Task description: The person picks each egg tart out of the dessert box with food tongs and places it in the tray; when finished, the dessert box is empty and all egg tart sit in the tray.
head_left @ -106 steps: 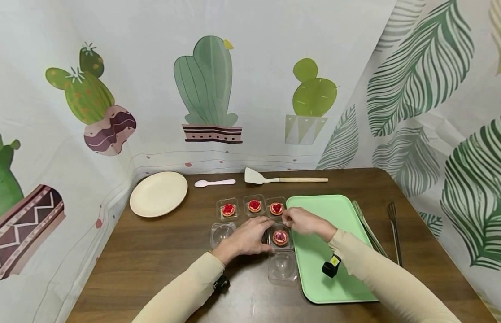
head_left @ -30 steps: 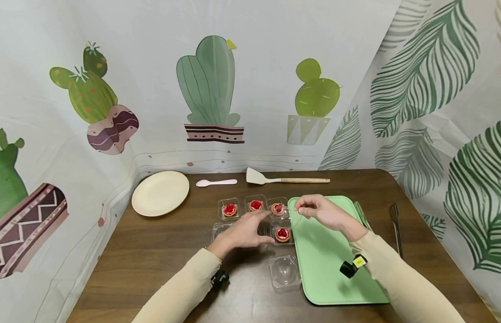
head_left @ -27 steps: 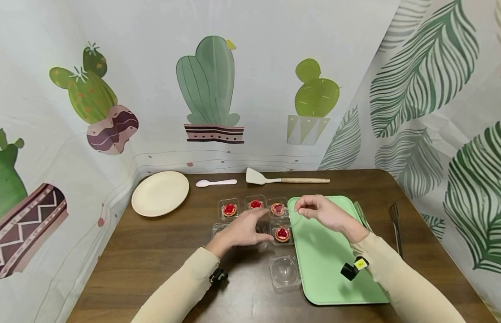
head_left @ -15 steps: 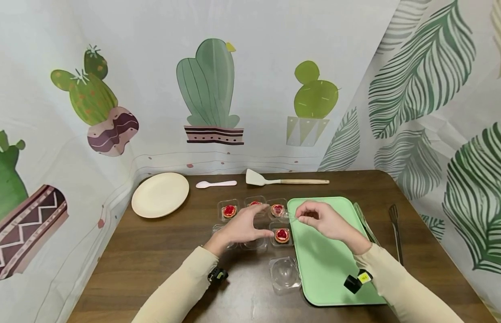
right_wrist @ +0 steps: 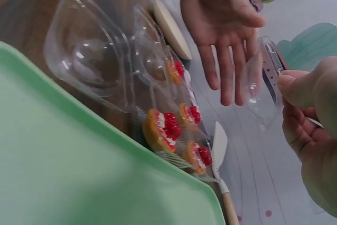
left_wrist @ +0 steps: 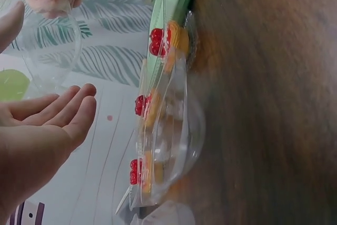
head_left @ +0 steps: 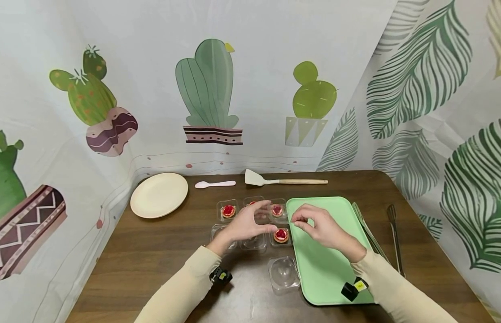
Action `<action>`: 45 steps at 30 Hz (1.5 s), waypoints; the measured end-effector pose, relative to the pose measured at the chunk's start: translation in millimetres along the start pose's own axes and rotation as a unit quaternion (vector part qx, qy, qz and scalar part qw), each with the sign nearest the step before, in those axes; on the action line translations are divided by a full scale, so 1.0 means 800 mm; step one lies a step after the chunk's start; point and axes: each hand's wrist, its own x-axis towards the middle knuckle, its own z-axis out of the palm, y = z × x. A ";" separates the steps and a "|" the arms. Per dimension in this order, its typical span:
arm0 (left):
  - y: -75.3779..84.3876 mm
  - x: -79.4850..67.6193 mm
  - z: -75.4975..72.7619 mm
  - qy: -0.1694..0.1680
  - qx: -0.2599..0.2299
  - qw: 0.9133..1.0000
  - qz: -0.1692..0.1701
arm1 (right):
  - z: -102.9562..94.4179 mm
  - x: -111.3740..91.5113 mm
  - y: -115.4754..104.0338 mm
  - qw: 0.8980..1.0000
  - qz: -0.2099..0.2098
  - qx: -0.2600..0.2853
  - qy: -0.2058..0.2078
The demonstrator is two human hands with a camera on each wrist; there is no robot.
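My right hand pinches the edge of a clear plastic domed lid above the table, over the green tray's left edge. Facing it, my left hand holds nothing; its fingers are extended and its thumb stands apart. The left wrist view shows the lid between the two hands; whether the left fingertips touch it I cannot tell. Below lies a tart with red berries in a clear container. Behind it stand more clear containers with tarts; my left hand partly covers one.
A green tray borders the containers on the right. A clear domed piece lies in front, and clear containers stand left of the nearest tart. Around them are a cream plate, pink spoon, spatula and dark utensil.
Since the earliest frame, my hands have come up from the nearest tart's container, and the right one carries the lid. Over the last half second it turned slightly, with little other movement.
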 end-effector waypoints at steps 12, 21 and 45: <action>-0.004 0.003 0.007 0.012 -0.007 1.000 0.003 | 0.010 -0.003 -0.004 0.994 -0.086 -0.059 0.012; -0.008 0.000 0.006 0.014 0.024 0.999 0.016 | 0.004 -0.003 -0.012 0.999 -0.042 -0.031 -0.002; -0.004 -0.001 0.004 -0.003 0.051 0.998 0.045 | 0.007 -0.003 0.027 0.957 0.152 0.224 -0.105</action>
